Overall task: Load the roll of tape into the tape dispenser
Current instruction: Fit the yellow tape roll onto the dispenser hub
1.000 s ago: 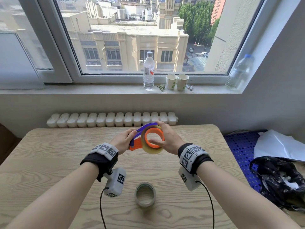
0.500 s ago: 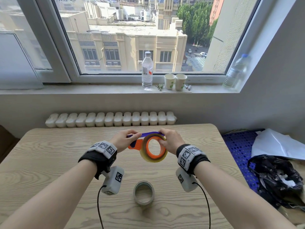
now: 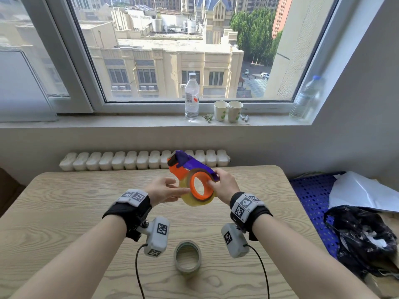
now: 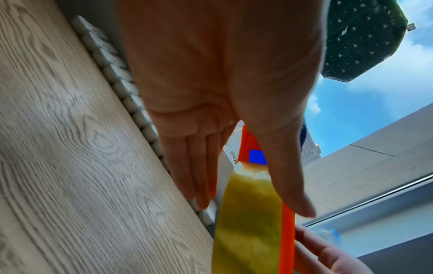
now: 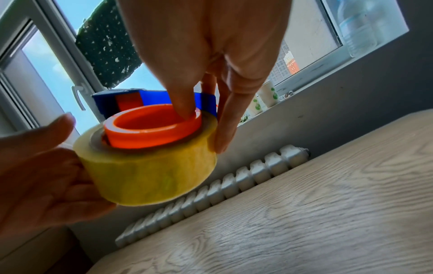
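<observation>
Above the middle of the wooden table (image 3: 64,197), both hands hold the tape dispenser (image 3: 185,164) in the air, clear of the tabletop. Dispenser is orange with a purple-blue top part, tilted, its head end pointing up toward the far edge. Yellowish roll of tape (image 3: 195,200) sits around the dispenser's orange hub (image 5: 152,128); hub sticks out past the roll's side in the right wrist view. Right hand (image 3: 224,185) grasps the assembly: one digit inside the hub ring, fingers (image 5: 225,118) down the roll's outer face, so it pinches hub and roll together. Left hand (image 3: 163,190) has straight, relaxed fingers (image 4: 199,176), not curled; it lies flat against the roll's left side, thumb along the orange edge in the left wrist view.

Second roll, a greyish spare roll (image 3: 187,256), lies flat near the table's near edge, between the forearms, well apart from the dispenser. Beyond the far edge runs a white radiator (image 3: 142,160). On the windowsill (image 3: 108,124): a clear bottle (image 3: 191,98), two paper cups (image 3: 228,111) just beside it, another bottle (image 3: 306,98) at the right end. Black bag (image 3: 362,236) off the table's right edge.
</observation>
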`<state>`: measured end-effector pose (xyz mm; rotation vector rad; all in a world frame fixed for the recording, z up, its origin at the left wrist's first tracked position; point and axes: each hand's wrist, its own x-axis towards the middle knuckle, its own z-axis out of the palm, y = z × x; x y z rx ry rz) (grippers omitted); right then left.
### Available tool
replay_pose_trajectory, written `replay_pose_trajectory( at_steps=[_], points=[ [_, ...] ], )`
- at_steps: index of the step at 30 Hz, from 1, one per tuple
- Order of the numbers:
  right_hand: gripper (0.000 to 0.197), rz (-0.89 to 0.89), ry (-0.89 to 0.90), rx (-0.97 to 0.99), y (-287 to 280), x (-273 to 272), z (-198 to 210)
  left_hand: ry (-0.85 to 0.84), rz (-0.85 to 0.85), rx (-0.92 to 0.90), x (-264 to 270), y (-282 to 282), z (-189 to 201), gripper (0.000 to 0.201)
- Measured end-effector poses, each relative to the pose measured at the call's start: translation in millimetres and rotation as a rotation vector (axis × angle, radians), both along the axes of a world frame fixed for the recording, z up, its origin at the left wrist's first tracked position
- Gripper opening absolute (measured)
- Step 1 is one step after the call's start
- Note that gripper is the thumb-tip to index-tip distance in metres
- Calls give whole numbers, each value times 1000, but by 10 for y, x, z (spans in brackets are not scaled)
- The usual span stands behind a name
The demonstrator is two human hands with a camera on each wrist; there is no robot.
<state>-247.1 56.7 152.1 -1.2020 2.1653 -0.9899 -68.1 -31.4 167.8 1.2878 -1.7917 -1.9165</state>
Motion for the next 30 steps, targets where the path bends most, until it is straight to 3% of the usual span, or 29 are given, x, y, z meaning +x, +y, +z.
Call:
replay_pose_trajectory(
  at_steps=[3, 12, 16, 22, 26, 28, 30],
  points=[
    [21, -37, -143, -10, -24, 27, 41, 20, -97, 50, -30, 49, 47, 44],
    [13, -77, -526, 7, -70, 101, 84, 358, -55, 302, -130, 38, 139, 33],
    [22, -35, -561, 43, -58, 103, 75, 442, -39, 333, -174, 69, 140, 35],
    [22, 38, -435, 112, -54, 86, 48, 542, -25, 295, -288, 154, 172, 30],
    [29, -43, -195, -141, -56, 58, 57, 474, -6, 189, -309, 186, 204, 37],
    [27, -26, -307, -282, -39, 78, 157, 439, -15, 151, -307, 190, 201, 35],
    [29, 50, -520, -289, -34, 108, 244, 411, -9, 124, -311, 190, 195, 35]
  ],
)
